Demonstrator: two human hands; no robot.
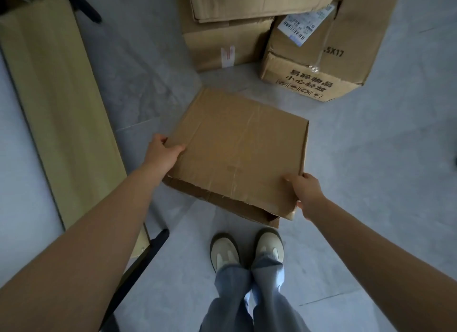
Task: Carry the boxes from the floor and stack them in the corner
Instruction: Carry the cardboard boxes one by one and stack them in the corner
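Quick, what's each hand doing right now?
Left hand: grips the left edge of the flat box.
Right hand: grips the box's near right corner.

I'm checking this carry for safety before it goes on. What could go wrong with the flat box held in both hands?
The flat box has a torn, gaping near edge by the right hand; the flap could rip further or the grip slip. The left hand holds only one side edge, so the box may tilt. The held box also hides the floor ahead, where the printed box stands, so tripping seems possible.
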